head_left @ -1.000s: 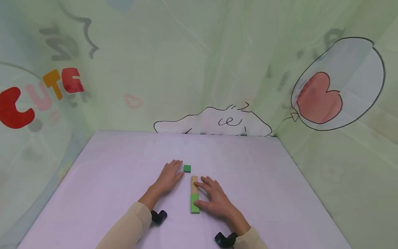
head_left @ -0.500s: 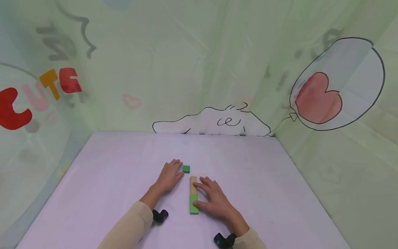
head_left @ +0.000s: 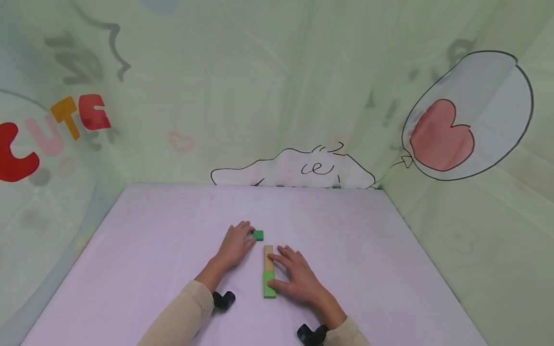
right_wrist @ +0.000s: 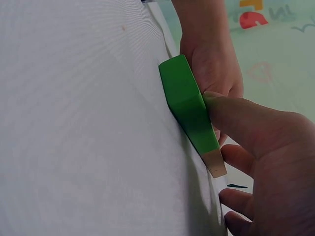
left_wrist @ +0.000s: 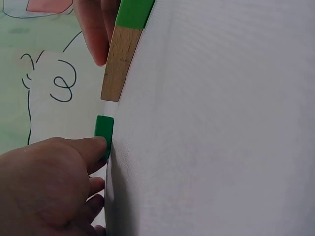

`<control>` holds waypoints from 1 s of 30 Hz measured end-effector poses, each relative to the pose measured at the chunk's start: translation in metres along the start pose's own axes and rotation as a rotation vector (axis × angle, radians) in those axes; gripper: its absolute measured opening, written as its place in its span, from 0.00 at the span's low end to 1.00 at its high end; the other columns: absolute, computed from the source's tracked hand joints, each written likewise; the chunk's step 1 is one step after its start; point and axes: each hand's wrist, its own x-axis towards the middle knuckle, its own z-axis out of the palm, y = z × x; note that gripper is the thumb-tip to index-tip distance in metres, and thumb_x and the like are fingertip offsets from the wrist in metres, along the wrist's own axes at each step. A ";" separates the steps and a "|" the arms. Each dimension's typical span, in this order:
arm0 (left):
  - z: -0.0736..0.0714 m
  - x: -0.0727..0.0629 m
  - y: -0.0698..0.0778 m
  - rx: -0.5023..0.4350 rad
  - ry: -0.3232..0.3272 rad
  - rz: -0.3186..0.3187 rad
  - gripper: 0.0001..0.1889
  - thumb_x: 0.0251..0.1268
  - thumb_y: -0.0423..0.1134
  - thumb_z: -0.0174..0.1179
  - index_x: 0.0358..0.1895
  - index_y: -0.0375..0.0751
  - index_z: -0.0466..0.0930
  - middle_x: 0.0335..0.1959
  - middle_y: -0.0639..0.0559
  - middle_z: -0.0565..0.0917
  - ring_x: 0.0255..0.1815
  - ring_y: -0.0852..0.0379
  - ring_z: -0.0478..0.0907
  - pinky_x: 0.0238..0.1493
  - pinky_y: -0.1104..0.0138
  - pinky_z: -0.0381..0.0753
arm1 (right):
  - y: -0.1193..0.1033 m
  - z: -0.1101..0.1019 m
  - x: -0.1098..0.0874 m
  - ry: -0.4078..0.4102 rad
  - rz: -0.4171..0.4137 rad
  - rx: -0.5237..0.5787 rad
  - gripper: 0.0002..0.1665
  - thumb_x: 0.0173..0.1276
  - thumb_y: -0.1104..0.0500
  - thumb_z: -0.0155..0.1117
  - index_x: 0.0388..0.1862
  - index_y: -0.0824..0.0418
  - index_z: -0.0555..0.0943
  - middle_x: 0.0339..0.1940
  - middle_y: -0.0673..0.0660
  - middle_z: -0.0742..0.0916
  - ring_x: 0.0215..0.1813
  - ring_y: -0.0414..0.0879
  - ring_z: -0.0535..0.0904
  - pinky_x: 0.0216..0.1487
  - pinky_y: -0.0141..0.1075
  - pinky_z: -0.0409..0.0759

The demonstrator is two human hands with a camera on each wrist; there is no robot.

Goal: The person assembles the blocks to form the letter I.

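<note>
A small green block (head_left: pixel 258 235) lies on the table, with my left hand (head_left: pixel 233 245) at its left side. In the left wrist view the left thumb (left_wrist: pixel 96 147) reaches against this block, and the other fingers are partly hidden behind. Nearer to me, a plain wooden block (head_left: pixel 268 252) and a longer light-green block (head_left: pixel 269 292) lie end to end in a line. My right hand (head_left: pixel 300 276) is spread along their right side. Its thumb (right_wrist: pixel 221 105) touches the green block, and its index finger reaches the wooden one.
A pale lilac cloth (head_left: pixel 173 216) covers the table. Printed green fabric walls (head_left: pixel 242 96) stand behind and at both sides. Dark wrist-worn devices, one left (head_left: pixel 224 301) and one right (head_left: pixel 312 335), sit by the sleeve cuffs.
The left fingers have closed the slight gap to the small green block. The whole head view has shifted slightly. The right hand keeps its place at the blocks in line.
</note>
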 end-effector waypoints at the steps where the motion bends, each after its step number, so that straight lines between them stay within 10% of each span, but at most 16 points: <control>1: 0.000 0.000 0.000 -0.005 0.001 -0.003 0.20 0.77 0.42 0.60 0.66 0.38 0.78 0.75 0.39 0.73 0.80 0.40 0.64 0.82 0.42 0.54 | 0.000 0.000 0.000 0.001 -0.004 0.003 0.40 0.66 0.37 0.70 0.74 0.47 0.75 0.81 0.59 0.70 0.85 0.62 0.56 0.82 0.64 0.49; 30: 0.005 -0.001 0.008 -0.168 -0.019 0.030 0.19 0.80 0.40 0.55 0.67 0.36 0.75 0.73 0.38 0.75 0.80 0.40 0.64 0.83 0.48 0.53 | 0.001 0.002 0.000 0.016 -0.013 -0.012 0.40 0.66 0.37 0.70 0.74 0.48 0.76 0.80 0.59 0.71 0.85 0.61 0.57 0.83 0.62 0.50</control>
